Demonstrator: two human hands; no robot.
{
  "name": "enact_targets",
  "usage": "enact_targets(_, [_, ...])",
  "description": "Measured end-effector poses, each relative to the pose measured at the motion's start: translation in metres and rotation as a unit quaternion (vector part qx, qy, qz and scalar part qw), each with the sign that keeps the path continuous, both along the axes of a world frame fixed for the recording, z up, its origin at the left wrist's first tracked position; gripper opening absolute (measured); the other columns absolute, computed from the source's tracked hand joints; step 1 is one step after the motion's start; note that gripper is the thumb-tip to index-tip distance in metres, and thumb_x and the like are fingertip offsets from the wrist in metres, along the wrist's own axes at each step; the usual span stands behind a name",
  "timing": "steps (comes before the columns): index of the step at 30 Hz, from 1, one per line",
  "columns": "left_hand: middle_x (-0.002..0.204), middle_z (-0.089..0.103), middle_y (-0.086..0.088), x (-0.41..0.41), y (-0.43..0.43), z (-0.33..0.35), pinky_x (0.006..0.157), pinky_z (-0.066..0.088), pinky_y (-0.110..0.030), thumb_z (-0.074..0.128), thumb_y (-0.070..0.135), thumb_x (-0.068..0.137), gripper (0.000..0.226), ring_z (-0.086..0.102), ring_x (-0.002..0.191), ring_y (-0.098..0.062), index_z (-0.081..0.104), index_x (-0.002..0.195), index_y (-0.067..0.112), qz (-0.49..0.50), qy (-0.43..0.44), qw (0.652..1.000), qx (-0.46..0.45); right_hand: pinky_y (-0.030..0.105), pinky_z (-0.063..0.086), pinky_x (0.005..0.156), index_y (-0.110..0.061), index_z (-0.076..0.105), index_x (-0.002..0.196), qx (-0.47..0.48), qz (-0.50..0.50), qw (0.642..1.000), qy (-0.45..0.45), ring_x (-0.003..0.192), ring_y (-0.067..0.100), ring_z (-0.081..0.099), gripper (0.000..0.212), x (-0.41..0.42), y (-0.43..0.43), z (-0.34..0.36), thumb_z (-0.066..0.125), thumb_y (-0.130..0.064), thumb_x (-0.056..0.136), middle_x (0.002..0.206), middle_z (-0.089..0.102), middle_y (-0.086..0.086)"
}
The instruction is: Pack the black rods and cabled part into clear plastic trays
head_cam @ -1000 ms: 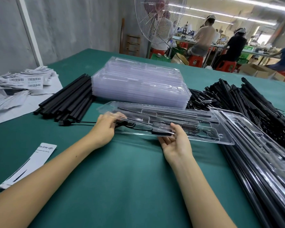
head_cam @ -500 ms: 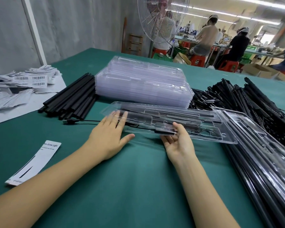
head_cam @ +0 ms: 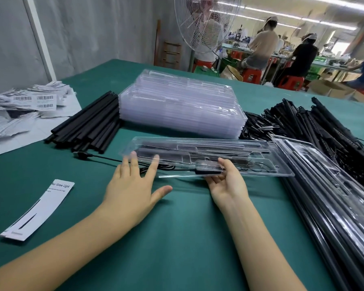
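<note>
the step in hand looked like seating the cabled part: the clear tray (head_cam: pixel 277 173) lay on the green surface (head_cam: pixel 177 238) in front of the stack of empty trays (head_cam: pixel 181 106), with black rods (head_cam: pixel 198 143) already in its long channels. the cable (head_cam: pixel 105 157) trailed out past the tray's left end to a plug (head_cam: pixel 80 154) lying on the surface.

the hands were apart. the left hand (head_cam: pixel 132 192) was flat with fingers spread and straight, its fingertips at the tray's left end over the cable and gripping nothing. the right hand (head_cam: pixel 227 183) was turned palm up and pinched the tray's near edge, thumb on top and fingers beneath, beside a small black inline box (head_cam: pixel 208 170). whether that box sat in its pocket could not be told.

next, the loose cable probably needed gathering and coiling into the near compartment, with the right hand steadying the light tray so the rods stayed seated. finished trays (head_cam: pixel 324 185) lay to the right.
</note>
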State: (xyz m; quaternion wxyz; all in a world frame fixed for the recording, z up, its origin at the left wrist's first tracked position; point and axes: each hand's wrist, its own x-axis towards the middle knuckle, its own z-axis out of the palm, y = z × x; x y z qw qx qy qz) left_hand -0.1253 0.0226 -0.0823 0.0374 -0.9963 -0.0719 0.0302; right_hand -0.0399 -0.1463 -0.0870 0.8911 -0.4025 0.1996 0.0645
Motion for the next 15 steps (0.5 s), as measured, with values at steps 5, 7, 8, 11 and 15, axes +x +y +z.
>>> enact_targets(5, [0.151, 0.01, -0.037, 0.023, -0.022, 0.001, 0.111, 0.022, -0.046, -0.003, 0.077, 0.077, 0.091, 0.018, 0.139, -0.047, -0.014, 0.15, 0.024, 0.077, 0.034, 0.993, 0.081, 0.032, 0.051, 0.07, -0.007, 0.055, 0.076, 0.001, -0.009, 1.0, -0.006, 0.067, 0.021, 0.058, 0.013, -0.001, 0.001, 0.0, 0.056, -0.004, 0.089, 0.068, 0.057, 0.006])
enact_targets(7, [0.145, 0.019, -0.042, 0.031, -0.03, 0.006, 0.106, 0.03, -0.046, 0.001, 0.078, 0.081, 0.087, 0.028, 0.133, -0.049, -0.013, 0.15, 0.027, 0.103, 0.058, 0.989, 0.083, 0.031, 0.051, 0.07, -0.007, 0.055, 0.076, 0.003, -0.013, 1.0, -0.003, 0.068, 0.021, 0.058, 0.014, -0.002, 0.001, 0.0, 0.056, -0.003, 0.089, 0.068, 0.057, 0.006])
enact_targets(8, [0.143, 0.021, -0.043, 0.033, -0.031, 0.006, 0.105, 0.032, -0.046, 0.002, 0.078, 0.081, 0.085, 0.03, 0.132, -0.049, -0.014, 0.149, 0.029, 0.111, 0.067, 0.989, 0.074, 0.031, 0.051, 0.069, -0.007, 0.055, 0.076, 0.005, -0.012, 1.0, -0.002, 0.069, 0.021, 0.059, 0.014, -0.002, 0.002, -0.001, 0.055, -0.003, 0.089, 0.069, 0.057, 0.006])
enact_targets(11, [0.146, 0.013, -0.042, 0.032, -0.022, 0.001, 0.111, 0.025, -0.048, 0.004, 0.079, 0.08, 0.088, 0.024, 0.134, -0.049, -0.022, 0.147, 0.029, 0.101, 0.073, 0.992, 0.027, 0.03, 0.051, 0.068, -0.008, 0.054, 0.078, 0.009, -0.006, 1.0, -0.001, 0.072, 0.022, 0.06, 0.012, -0.004, 0.004, 0.0, 0.055, -0.003, 0.089, 0.076, 0.059, 0.008])
enact_targets(15, [0.156, -0.014, -0.021, 0.021, 0.017, 0.0, 0.117, 0.0, -0.037, 0.004, 0.079, 0.073, 0.094, -0.012, 0.146, -0.028, -0.032, 0.142, 0.026, 0.006, 0.085, 0.988, -0.132, 0.036, 0.051, 0.075, -0.007, 0.055, 0.078, 0.018, -0.014, 1.0, 0.001, 0.07, 0.023, 0.059, 0.012, -0.004, 0.002, 0.003, 0.056, -0.003, 0.089, 0.073, 0.059, 0.009])
